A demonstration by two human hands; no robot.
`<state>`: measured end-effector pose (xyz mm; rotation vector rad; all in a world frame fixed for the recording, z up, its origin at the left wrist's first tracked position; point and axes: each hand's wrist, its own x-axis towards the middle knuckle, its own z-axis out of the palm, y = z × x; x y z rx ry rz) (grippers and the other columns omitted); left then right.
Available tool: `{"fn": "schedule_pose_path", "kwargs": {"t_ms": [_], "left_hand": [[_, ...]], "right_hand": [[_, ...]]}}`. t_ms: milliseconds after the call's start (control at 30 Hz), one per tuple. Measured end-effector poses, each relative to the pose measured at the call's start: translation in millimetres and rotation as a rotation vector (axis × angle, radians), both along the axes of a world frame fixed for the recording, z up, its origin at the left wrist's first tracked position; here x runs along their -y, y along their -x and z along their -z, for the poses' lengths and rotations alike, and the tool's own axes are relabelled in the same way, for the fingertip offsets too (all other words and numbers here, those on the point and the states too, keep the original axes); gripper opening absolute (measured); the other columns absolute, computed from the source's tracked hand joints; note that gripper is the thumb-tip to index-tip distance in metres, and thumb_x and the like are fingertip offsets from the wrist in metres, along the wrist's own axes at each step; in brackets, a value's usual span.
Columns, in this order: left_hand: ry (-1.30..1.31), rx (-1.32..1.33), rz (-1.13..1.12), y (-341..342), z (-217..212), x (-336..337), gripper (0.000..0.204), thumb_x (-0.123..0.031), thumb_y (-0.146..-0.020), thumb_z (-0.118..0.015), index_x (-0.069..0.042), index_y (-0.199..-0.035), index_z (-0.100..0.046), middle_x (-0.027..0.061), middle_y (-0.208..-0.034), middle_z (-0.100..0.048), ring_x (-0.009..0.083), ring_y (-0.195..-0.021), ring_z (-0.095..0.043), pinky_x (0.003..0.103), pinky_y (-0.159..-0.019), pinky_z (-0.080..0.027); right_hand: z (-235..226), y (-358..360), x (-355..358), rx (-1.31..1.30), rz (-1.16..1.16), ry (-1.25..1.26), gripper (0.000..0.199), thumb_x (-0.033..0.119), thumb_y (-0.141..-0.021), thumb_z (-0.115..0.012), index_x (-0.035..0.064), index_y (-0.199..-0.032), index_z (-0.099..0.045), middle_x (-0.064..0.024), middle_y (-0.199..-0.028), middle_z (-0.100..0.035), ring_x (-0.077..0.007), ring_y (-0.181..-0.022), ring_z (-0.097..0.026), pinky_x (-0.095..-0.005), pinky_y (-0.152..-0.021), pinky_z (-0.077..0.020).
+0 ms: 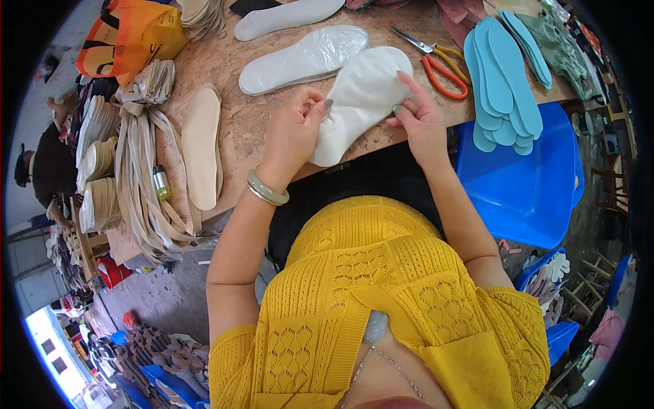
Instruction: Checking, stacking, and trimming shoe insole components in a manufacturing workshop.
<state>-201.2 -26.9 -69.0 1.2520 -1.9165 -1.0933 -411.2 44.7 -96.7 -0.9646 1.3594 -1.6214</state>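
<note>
A soft white insole point(371, 85) is held up over the front edge of the table, its lower end bent and hanging toward me. My left hand point(293, 129) pinches its left side between thumb and fingers. Along the right edge, my right hand point(422, 126) grips it with the thumb low and the index finger stretched up the side. Just behind lies a white insole stack point(300, 61) under shiny clear film. Farther back is another white insole point(289, 17). Red-handled scissors point(436, 68) rest to the right, beside an orange-handled tool.
Blue insoles point(501, 75) overhang the table's right edge above a blue plastic bin point(524, 184). Beige insoles point(202, 146), fabric strips point(133, 170) and a small bottle point(161, 183) lie left. An orange bag point(133, 41) sits at the far left; another person point(51, 157) is beyond.
</note>
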Motion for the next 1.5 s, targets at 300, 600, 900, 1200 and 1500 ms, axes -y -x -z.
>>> {"fn": "schedule_pose_path", "kwargs": {"t_ms": [300,600,900,1200,1500], "left_hand": [[-0.674,-0.644,0.02,16.4,-9.9,5.7,0.017,-0.014,-0.095,-0.053,-0.003,-0.107,-0.054,0.0041,-0.093,-0.062,0.0092,-0.08,-0.059,0.023,-0.07,-0.049],[0.149,-0.079,0.196,19.5,2.6,-26.6,0.036,-0.015,-0.092,-0.054,-0.003,-0.126,-0.049,0.0169,-0.118,-0.057,0.0305,-0.109,-0.057,0.038,-0.094,-0.045],[0.614,0.463,0.389,-43.7,-24.5,-2.7,0.027,-0.012,-0.085,-0.062,-0.004,-0.11,-0.063,0.0151,-0.117,-0.061,0.0333,-0.115,-0.054,0.041,-0.1,-0.041],[-0.017,-0.475,0.106,24.4,-72.9,-10.3,0.029,-0.026,-0.098,-0.052,-0.001,-0.111,-0.058,0.0075,-0.102,-0.065,0.0175,-0.099,-0.061,0.03,-0.087,-0.046],[-0.104,-0.902,-0.104,49.4,-54.5,-27.7,0.019,-0.025,-0.099,-0.051,-0.006,-0.098,-0.053,-0.0031,-0.081,-0.056,0.0024,-0.066,-0.047,0.018,-0.058,-0.04]], "right_hand": [[-49.4,-9.2,-9.1,-1.155,-0.326,0.373,0.063,-0.002,-0.068,-0.069,0.0104,-0.128,-0.052,-0.0131,-0.143,-0.04,-0.0346,-0.131,-0.04,-0.0433,-0.105,-0.0362],[-28.4,29.9,58.1,0.065,0.006,0.05,0.025,0.011,-0.087,-0.061,-0.002,-0.108,-0.063,-0.0086,-0.1,-0.068,-0.0196,-0.092,-0.066,-0.0325,-0.078,-0.0536],[-113.1,124.2,65.1,0.221,0.155,0.411,0.028,0.006,-0.085,-0.064,-0.0037,-0.111,-0.059,-0.0118,-0.107,-0.066,-0.0203,-0.094,-0.066,-0.0317,-0.083,-0.053],[-125.3,27.7,35.6,-0.006,-0.301,0.078,0.026,0.017,-0.088,-0.066,-0.0021,-0.104,-0.065,-0.0033,-0.091,-0.068,-0.0083,-0.076,-0.064,-0.0243,-0.066,-0.0524],[-79.9,-55.6,28.0,-0.586,0.024,0.284,0.021,0.026,-0.092,-0.06,0.0044,-0.092,-0.059,-0.0187,-0.064,-0.055,-0.0337,-0.058,-0.058,-0.039,-0.052,-0.0447]]}}
